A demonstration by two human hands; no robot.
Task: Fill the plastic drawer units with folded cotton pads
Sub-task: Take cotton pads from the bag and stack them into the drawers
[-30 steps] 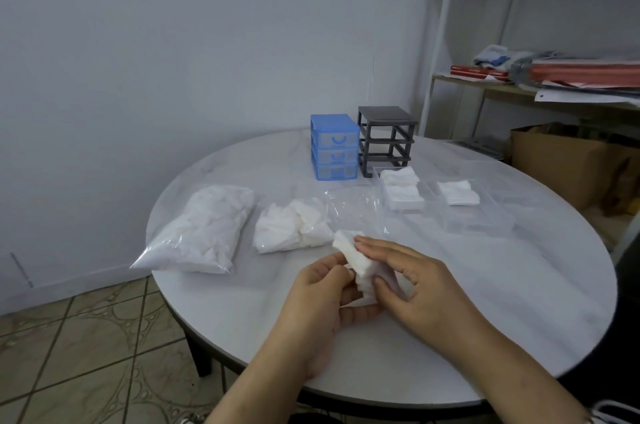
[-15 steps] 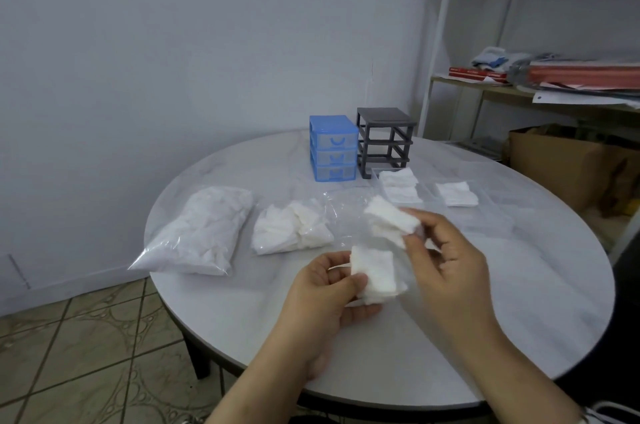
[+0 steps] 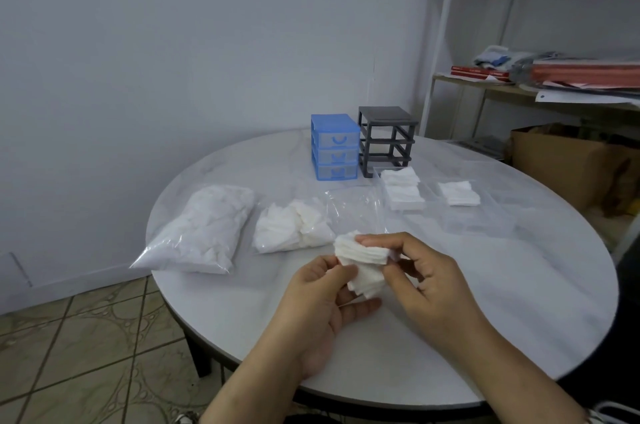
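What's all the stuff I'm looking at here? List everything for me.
Table: one, white, round.
Blue drawer unit: one, far side of the table, three drawers in.
Grey frame: one, beside the blue unit, no drawers in it.
Clear drawers: at least two, transparent, table right; exact count unclear.
Folded pad stacks: three, white, in those drawers.
Bags of pads: two, clear with white contents, table left.
Shelf: papers, red books.
Cardboard box: one, brown, right.
Left hand, right hand: hold white pads.
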